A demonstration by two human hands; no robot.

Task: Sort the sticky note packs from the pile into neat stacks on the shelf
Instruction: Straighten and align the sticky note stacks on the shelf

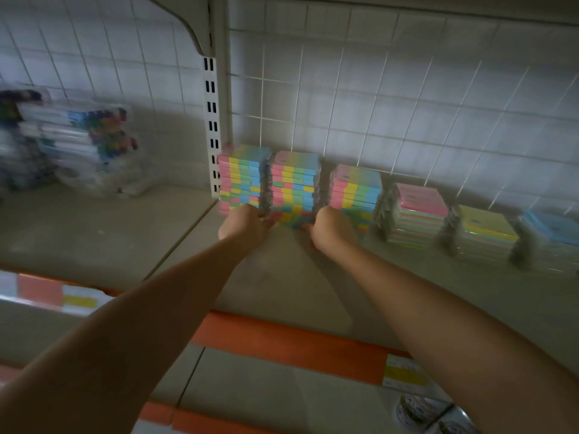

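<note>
Mid-frame, our left hand (242,222) and right hand (330,228), fingers curled, seemingly grip the second stack (293,189) at its base; next we square it on the shelf (282,277).

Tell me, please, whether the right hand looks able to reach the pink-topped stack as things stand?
Probably yes: the right hand grips the second stack; the pink-topped stack stands two places right, its front open.

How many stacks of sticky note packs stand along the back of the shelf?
6: two multicoloured stacks beside the slotted upright, a third right of them, then pink-topped, yellow-topped, and blue-topped at the frame edge; more may lie beyond.
</note>
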